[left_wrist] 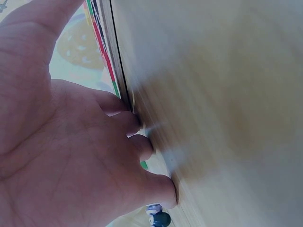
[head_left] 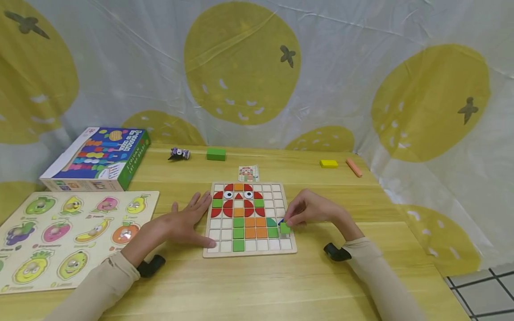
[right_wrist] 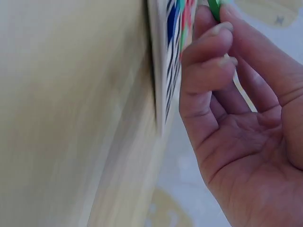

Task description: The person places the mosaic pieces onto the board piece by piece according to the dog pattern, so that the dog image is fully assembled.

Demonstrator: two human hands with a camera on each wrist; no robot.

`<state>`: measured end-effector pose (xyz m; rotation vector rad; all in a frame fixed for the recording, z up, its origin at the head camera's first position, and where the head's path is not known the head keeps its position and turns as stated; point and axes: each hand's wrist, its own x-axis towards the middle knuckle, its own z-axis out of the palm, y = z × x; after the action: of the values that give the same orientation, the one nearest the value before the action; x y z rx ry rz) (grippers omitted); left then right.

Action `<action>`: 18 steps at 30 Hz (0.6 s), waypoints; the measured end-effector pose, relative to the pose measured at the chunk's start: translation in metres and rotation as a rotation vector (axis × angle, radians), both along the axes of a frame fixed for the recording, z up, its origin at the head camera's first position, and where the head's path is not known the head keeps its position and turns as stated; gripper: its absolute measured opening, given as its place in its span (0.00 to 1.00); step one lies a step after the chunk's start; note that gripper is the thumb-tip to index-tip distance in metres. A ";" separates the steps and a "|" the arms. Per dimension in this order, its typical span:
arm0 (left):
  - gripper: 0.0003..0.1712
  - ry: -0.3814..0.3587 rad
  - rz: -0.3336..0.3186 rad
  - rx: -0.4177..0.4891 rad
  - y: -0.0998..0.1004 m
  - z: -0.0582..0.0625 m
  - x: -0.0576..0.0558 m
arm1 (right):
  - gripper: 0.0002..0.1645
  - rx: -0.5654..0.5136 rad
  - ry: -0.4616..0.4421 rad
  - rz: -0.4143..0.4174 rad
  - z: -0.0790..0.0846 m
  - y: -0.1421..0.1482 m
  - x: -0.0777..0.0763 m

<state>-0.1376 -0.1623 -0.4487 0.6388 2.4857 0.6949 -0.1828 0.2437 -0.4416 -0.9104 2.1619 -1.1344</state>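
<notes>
A square wooden grid board (head_left: 277, 202) lies on the table, carrying red, orange and green tiles and two round eye tiles. Thumb and fingers of my right hand (head_left: 315, 210) pinch a small green tile (head_left: 284, 228) over the board's right side, close to a blue piece partly hidden by the fingers. In the right wrist view the green tile (right_wrist: 215, 8) shows at the fingertips, cut off by the top edge. My left hand (head_left: 182, 225) has its fingers spread, with the fingertips and thumb at the board's left edge. Behind the board lies a small picture card (head_left: 249, 173).
A fruit puzzle board (head_left: 122, 200) lies at the left, with a colourful box (head_left: 96, 156) behind it. Along the back are a small purple-and-black figure (head_left: 179, 154), a green block (head_left: 216, 154), a yellow block (head_left: 329, 164) and an orange stick (head_left: 354, 168).
</notes>
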 end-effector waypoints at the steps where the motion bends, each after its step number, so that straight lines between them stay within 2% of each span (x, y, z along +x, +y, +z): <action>1: 0.80 -0.002 0.003 -0.008 0.000 0.001 0.000 | 0.02 0.001 -0.003 0.011 0.001 -0.006 0.003; 3: 0.79 -0.011 0.012 -0.019 0.002 0.005 0.001 | 0.02 0.011 0.002 0.027 0.003 -0.016 0.008; 9: 0.78 -0.013 0.016 -0.046 0.006 0.005 0.002 | 0.02 0.069 0.046 0.048 0.005 -0.032 0.021; 18: 0.77 -0.010 0.014 -0.061 0.009 0.008 -0.003 | 0.05 0.139 0.163 0.055 0.006 -0.041 0.025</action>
<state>-0.1408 -0.1536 -0.4403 0.5951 2.4943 0.6232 -0.1575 0.2026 -0.4352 -1.0231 2.2981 -0.8985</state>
